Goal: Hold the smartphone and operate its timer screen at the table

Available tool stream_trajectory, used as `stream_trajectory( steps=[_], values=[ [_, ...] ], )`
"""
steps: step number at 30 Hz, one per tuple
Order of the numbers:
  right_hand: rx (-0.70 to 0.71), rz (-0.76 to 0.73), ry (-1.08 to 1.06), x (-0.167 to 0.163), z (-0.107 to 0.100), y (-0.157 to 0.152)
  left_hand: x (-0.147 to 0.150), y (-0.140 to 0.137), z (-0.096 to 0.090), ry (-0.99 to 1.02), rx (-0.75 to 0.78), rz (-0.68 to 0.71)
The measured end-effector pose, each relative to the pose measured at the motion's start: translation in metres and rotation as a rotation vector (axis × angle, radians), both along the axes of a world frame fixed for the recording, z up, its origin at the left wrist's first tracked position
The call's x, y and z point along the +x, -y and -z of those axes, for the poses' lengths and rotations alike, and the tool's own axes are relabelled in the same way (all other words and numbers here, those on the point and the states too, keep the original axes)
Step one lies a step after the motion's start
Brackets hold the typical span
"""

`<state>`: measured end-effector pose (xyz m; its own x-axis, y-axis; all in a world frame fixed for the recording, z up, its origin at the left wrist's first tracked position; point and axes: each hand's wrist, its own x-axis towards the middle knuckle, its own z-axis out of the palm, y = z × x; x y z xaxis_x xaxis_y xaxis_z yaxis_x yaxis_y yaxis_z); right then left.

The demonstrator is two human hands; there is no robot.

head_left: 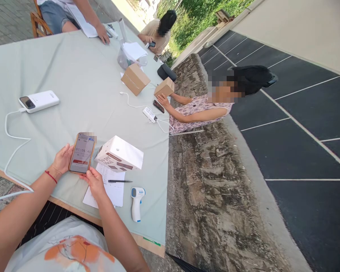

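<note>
A smartphone (82, 153) in an orange-edged case is held up between both hands above the table. Its screen shows a timer reading 01:06:40. My left hand (64, 158), with a red string on the wrist, grips the phone's left side. At the lower right corner of the phone, my right hand (95, 181) pinches the edge with thumb and fingers. Close behind stands a white box (121, 151) with brown print. Under my right hand and the box lie printed sheets (117, 194), with a black pen (119, 181) on them.
A white infrared thermometer (136, 204) lies near the table's right edge. To the left is a white power bank (39, 101) with a cable. A person across the right edge holds a small cardboard box (164, 87); another carton (135, 79) stands nearby. Two more people sit at the far side.
</note>
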<state>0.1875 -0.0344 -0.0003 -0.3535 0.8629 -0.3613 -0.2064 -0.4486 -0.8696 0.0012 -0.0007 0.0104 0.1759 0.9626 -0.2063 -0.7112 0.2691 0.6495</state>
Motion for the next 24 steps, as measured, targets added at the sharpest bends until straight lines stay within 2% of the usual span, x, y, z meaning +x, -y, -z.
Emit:
stream_trajectory(
  steps=[24],
  values=[
    [0.009,-0.003,-0.015,-0.0009,0.0004,-0.0002,0.0014,-0.0005,0.0009,0.011,-0.079,-0.046]
  ],
)
